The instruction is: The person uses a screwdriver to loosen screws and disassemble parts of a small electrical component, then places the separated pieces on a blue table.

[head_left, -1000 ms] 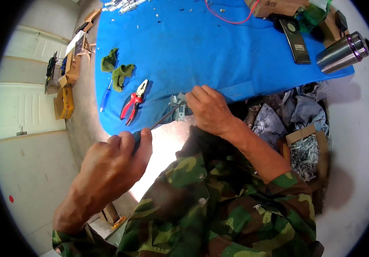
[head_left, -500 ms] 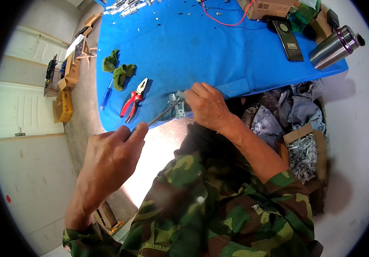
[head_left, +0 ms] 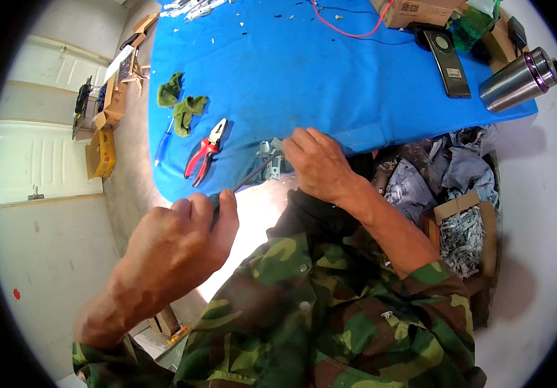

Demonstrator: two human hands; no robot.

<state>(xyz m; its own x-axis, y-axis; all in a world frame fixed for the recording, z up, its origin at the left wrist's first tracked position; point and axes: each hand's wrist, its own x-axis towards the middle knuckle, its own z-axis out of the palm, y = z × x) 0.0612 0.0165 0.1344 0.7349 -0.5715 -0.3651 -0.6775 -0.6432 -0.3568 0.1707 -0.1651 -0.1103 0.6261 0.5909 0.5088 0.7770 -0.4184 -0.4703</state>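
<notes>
My left hand (head_left: 178,242) is closed around the teal handle of a screwdriver, whose thin metal shaft (head_left: 252,174) slants up and right to a small silvery metal bracket (head_left: 274,169) at the table's near edge. My right hand (head_left: 320,163) pinches the upper end of that metal piece, its fingers hiding part of it. The shaft's tip meets the metal near those fingers; exactly where it sits is too small to tell. Left of the bracket lie red-handled pliers (head_left: 205,156), a blue-handled screwdriver (head_left: 163,145) and two crumpled green cloths (head_left: 190,114).
A blue cloth covers the table (head_left: 278,84). Metal strips (head_left: 194,9) are heaped at its far side. A phone (head_left: 448,64), a steel flask (head_left: 518,83) and a cardboard box (head_left: 414,11) stand far right. Below the right edge, a carton (head_left: 487,239) holds metal scraps beside grey bags (head_left: 411,187).
My left hand has turned slightly and shifted right, with the screwdriver still in it. My right hand keeps its hold on the metal piece. The whole view has shifted a little.
</notes>
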